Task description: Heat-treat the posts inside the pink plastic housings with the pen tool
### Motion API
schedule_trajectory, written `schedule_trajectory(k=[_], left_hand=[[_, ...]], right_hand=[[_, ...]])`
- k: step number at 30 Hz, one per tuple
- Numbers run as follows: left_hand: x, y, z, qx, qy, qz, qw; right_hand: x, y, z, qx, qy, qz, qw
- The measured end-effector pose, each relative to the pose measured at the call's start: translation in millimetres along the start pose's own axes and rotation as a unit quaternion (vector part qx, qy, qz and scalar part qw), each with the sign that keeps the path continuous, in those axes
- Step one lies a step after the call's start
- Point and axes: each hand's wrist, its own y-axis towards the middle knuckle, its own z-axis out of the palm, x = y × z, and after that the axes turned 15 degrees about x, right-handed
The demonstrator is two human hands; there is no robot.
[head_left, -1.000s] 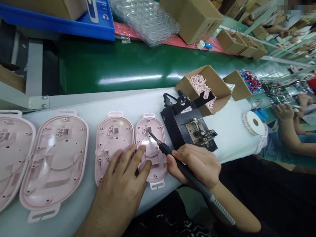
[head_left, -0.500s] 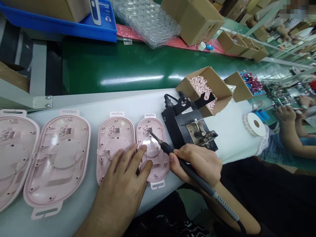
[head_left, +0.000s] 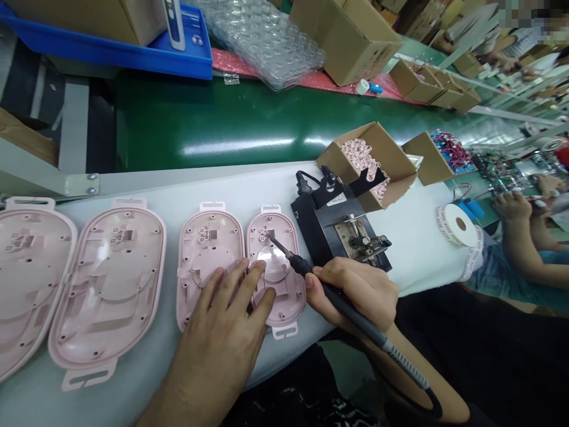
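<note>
My right hand (head_left: 362, 290) grips a black soldering iron (head_left: 338, 301) whose metal tip touches or hovers at the small fittings near the top of the rightmost pink shell (head_left: 288, 296). Spread out flat, my left hand (head_left: 226, 326) rests with its fingertips over the edges of that shell and of the pink shell beside it (head_left: 216, 222). Two more pink shells (head_left: 106, 320) (head_left: 26, 284) lie farther left, inner sides up. Just right of the rightmost shell stands a black soldering stand (head_left: 311, 228).
Behind the stand is a carton of small pink parts (head_left: 395, 169), then a carton of wired parts (head_left: 427, 160). A label roll (head_left: 456, 225) lies at the right, near another person's hands. A blue tray (head_left: 133, 59) and bubble wrap (head_left: 267, 44) are beyond the green belt.
The view has shifted slightly, so the shells at the left appear a little farther right. Both hands and the iron keep nearly the same place over the shells.
</note>
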Motion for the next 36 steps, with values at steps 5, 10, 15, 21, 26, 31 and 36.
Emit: schedule_trajectory(k=[5,10,15,21,26,31,36], left_hand=[[0,-7,-6.0,0.000,0.022,0.003,1.000],[16,-35,-6.8,-0.021,0.031,-0.062,0.997],[29,-49,-2.1,0.004,0.036,-0.065,0.997],[30,-47,1.2,-0.026,0.017,-0.068,0.997],[30,-47,2.2,-0.029,0.005,-0.069,0.997],[30,-47,2.0,-0.021,-0.007,-0.071,0.997],[31,-48,2.3,-0.022,-0.005,-0.075,0.997]], right_hand=[[8,-3,-5,-0.111,0.068,0.030,0.991],[31,24,-2,-0.059,0.095,0.017,0.994],[43,55,18,-0.018,0.063,-0.043,0.997],[40,64,28,0.003,0.042,-0.062,0.997],[38,61,30,-0.005,0.032,-0.060,0.998],[35,61,34,0.017,0.056,-0.055,0.997],[34,62,35,0.013,0.052,-0.066,0.996]])
